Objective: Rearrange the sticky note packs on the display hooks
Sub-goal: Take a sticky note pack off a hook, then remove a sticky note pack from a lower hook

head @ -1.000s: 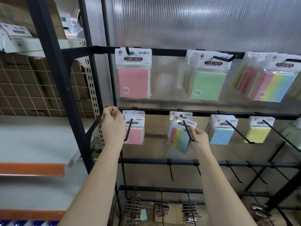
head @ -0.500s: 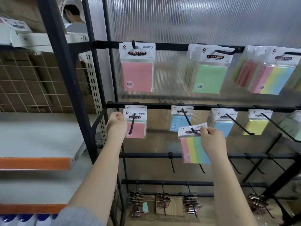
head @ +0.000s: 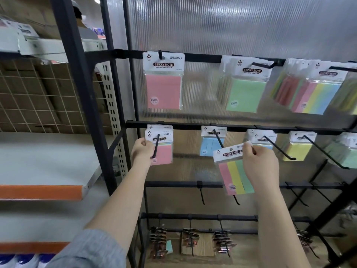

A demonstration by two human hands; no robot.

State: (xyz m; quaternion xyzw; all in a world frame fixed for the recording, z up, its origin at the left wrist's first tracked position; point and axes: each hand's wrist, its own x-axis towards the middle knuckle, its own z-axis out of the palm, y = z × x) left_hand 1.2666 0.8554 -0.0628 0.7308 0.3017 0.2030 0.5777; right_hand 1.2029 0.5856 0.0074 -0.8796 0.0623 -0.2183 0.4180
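Observation:
My right hand (head: 259,167) pinches the header card of a striped pink, yellow and green sticky note pack (head: 234,171), which hangs free in front of the middle rail, off any hook. Behind it a blue pack (head: 209,144) stays on its hook (head: 218,139). My left hand (head: 143,149) grips the left edge of the pink packs (head: 162,147) hanging on the leftmost middle-row hook (head: 156,146). On the top rail hang a pink pack (head: 163,82), a green pack (head: 245,88) and striped packs (head: 316,89).
More blue packs (head: 260,140), a yellow pack (head: 298,147) and green packs (head: 347,151) hang further right on the middle rail. Bare hooks (head: 201,192) stick out of the rail below. Dark clip packs (head: 158,240) hang lowest. A grey shelf with an orange edge (head: 40,192) lies left.
My right hand has drawn the striped pack off the hook and down to the right. My left hand has gone from the rack's post to the edge of the pink packs.

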